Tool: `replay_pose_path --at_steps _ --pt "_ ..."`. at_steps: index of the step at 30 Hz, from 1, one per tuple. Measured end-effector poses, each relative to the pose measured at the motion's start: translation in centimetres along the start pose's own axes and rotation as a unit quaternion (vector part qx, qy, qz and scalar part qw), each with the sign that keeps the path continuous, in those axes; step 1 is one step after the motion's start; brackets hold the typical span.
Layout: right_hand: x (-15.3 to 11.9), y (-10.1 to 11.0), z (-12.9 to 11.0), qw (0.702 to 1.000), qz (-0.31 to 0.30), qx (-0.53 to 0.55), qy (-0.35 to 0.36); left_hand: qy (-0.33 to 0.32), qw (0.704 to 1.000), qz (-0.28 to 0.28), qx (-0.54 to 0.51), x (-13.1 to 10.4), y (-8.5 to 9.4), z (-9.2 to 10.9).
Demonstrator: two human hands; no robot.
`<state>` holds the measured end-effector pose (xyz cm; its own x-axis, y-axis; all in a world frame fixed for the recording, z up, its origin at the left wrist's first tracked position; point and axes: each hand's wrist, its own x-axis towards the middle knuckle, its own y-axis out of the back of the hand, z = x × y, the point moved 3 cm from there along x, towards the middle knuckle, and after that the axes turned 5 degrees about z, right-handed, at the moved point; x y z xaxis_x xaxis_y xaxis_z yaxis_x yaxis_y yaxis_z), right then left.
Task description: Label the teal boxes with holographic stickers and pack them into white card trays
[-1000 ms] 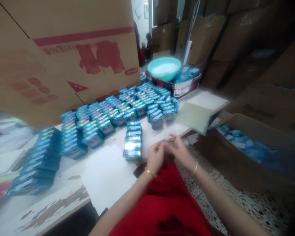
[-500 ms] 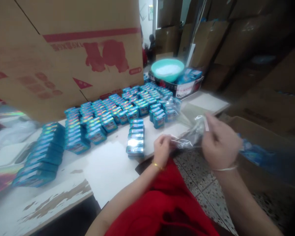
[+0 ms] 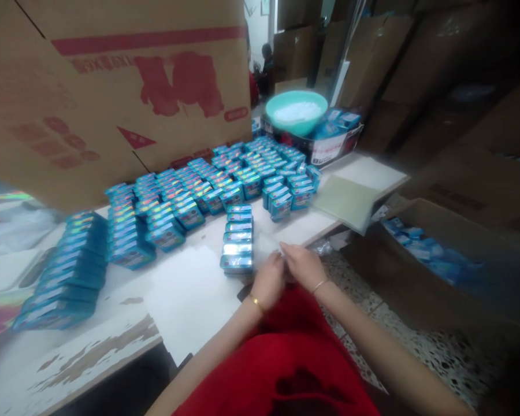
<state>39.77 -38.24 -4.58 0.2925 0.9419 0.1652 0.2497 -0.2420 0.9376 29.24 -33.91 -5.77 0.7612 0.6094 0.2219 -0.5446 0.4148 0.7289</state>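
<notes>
Close together at the table's front edge, my left hand (image 3: 269,278) and my right hand (image 3: 303,264) both pinch a clear plastic bag (image 3: 265,245). The bag spreads out thin and see-through beyond my fingers, towards a short row of blue boxes (image 3: 238,237) just left of it. My fingertips nearly meet, so part of the bag is hidden behind them. Farther back, a small group of blue boxes (image 3: 281,202) stands apart from many more blue boxes (image 3: 190,214) lined up in rows.
A large cardboard carton (image 3: 156,86) rises behind the rows. A turquoise basin (image 3: 294,112) of white material rests on a printed tray (image 3: 329,151) at the back right. A pale sheet (image 3: 346,199) overhangs the table edge. Below right, an open carton (image 3: 420,216) holds blue packages.
My right hand has moved left and down to meet my left hand, bringing the plastic bag in front of me. The pale sheet and the open carton's contents now show clearly.
</notes>
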Motion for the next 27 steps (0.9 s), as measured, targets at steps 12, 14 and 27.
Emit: replay_pose_path --at_steps 12,14,27 --pt "1.0 7.1 1.6 0.987 0.088 -0.123 -0.062 -0.081 0.974 -0.205 0.044 6.9 -0.1 4.2" --pt "1.8 6.5 1.2 0.987 0.037 -0.139 -0.073 -0.089 0.972 -0.199 -0.089 5.7 4.6 4.2" --pt "5.4 -2.6 -5.0 0.987 -0.156 -0.035 0.002 0.454 0.708 0.102 -0.531 3.2 6.1 -12.1"
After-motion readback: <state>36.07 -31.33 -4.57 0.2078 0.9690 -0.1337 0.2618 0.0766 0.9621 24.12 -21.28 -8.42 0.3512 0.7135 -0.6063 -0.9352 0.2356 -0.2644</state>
